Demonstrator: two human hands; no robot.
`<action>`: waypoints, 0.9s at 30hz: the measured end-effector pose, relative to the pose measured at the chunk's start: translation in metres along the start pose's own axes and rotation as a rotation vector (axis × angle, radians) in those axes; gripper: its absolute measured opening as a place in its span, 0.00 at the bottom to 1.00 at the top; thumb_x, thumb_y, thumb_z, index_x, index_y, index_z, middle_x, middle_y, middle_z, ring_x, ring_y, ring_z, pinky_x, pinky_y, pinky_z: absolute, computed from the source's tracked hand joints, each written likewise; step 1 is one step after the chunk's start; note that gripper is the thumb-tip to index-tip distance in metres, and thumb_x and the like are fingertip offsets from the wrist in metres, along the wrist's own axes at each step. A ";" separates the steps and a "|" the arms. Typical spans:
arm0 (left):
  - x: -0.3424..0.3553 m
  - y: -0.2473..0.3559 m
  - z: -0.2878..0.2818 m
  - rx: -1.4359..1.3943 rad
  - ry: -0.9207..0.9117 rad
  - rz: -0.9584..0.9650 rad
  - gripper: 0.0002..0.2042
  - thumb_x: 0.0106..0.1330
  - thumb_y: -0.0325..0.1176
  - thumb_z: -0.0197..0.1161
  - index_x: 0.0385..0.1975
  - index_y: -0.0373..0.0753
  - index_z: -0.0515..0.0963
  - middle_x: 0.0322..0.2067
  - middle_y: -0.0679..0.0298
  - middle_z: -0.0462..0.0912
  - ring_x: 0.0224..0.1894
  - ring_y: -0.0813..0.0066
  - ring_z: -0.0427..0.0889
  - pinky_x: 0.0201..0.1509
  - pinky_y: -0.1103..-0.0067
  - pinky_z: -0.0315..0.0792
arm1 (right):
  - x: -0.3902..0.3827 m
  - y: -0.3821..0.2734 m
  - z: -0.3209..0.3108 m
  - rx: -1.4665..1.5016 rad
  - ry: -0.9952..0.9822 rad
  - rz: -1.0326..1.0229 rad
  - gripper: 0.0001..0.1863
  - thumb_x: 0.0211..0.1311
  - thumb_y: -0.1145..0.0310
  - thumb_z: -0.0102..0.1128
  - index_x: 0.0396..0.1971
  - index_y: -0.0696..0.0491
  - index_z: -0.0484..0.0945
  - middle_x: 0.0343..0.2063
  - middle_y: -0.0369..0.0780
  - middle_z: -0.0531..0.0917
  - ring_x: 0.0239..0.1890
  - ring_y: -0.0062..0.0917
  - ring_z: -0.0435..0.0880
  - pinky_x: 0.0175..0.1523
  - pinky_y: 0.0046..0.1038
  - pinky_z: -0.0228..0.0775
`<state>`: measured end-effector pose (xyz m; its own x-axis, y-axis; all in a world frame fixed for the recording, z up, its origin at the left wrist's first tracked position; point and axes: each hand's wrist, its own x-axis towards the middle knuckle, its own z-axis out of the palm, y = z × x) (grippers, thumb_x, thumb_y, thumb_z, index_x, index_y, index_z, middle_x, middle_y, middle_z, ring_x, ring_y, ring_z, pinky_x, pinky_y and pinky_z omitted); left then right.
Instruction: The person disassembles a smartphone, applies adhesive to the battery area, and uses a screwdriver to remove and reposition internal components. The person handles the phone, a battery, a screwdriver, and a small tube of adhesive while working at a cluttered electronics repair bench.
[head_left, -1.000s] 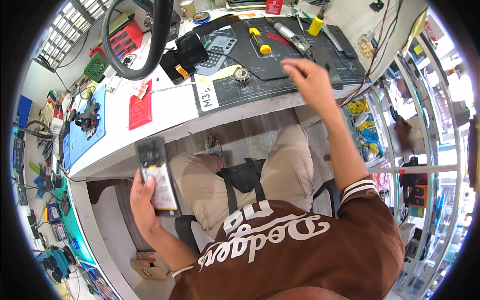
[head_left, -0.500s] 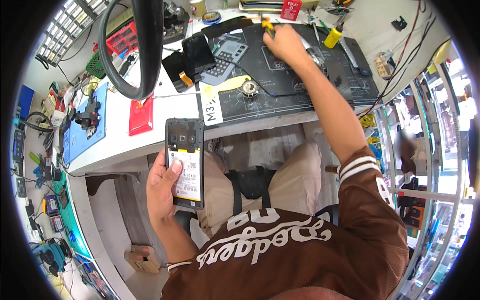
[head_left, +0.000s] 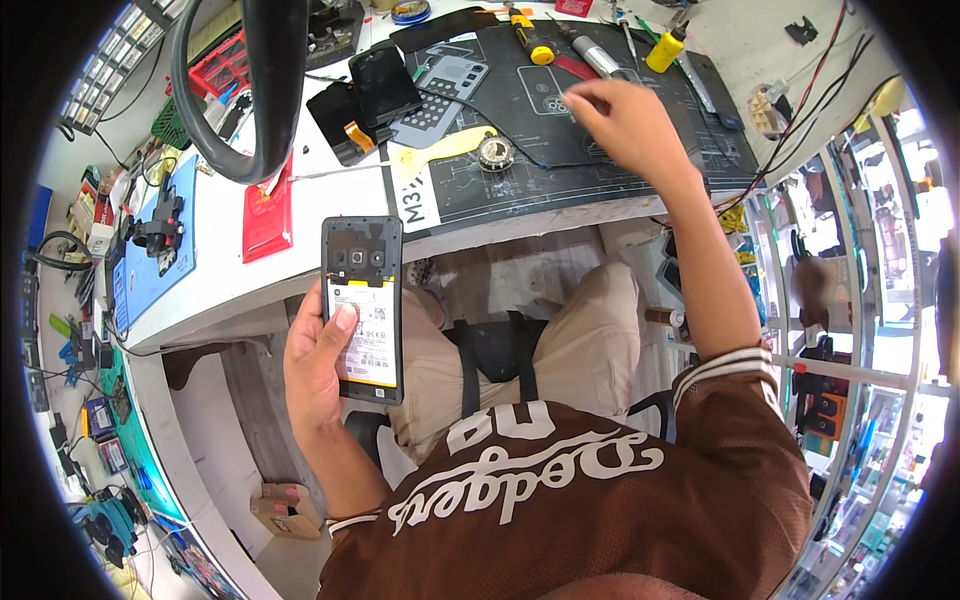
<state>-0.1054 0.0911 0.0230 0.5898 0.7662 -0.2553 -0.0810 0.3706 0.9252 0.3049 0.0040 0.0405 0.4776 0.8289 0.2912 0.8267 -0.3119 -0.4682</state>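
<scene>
A smartphone (head_left: 362,250) with its back cover off stands nearly upright in my left hand (head_left: 318,360). Its white battery label and upper camera openings face me, and my thumb presses on the label while the other fingers are behind the phone. Over the dark work mat (head_left: 560,190) hangs my right hand (head_left: 640,125), its fingers curled in and nothing visible in them; the palm side is hidden. A yellow-and-black screwdriver (head_left: 530,40) lies on the mat beyond that hand, beside a grey cylindrical tool (head_left: 597,57).
A round metal part (head_left: 495,153), a yellow strip (head_left: 440,150), a perforated grey plate (head_left: 440,95) and dark screen panels (head_left: 385,88) lie left of my right hand. Further left are a red packet (head_left: 268,225) and a blue mat (head_left: 165,240). A thick black ring-shaped arm (head_left: 272,90) hangs above.
My right hand has let go of the screwdriver, which now lies on the mat, and has drawn back toward me and rightward. My left hand still holds the phone.
</scene>
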 end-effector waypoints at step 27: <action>0.033 0.015 0.003 0.192 -0.111 0.005 0.26 0.77 0.35 0.65 0.70 0.31 0.70 0.51 0.64 0.86 0.47 0.85 0.84 0.50 0.85 0.77 | 0.008 0.040 0.049 -0.309 0.165 -0.384 0.11 0.69 0.63 0.66 0.43 0.52 0.89 0.40 0.39 0.85 0.46 0.36 0.84 0.55 0.38 0.78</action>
<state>-0.0847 0.1204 0.0292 0.6757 0.7010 -0.2281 0.0642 0.2523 0.9655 0.3271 0.0212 -0.0166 0.1422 0.8339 0.5333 0.9889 -0.1429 -0.0403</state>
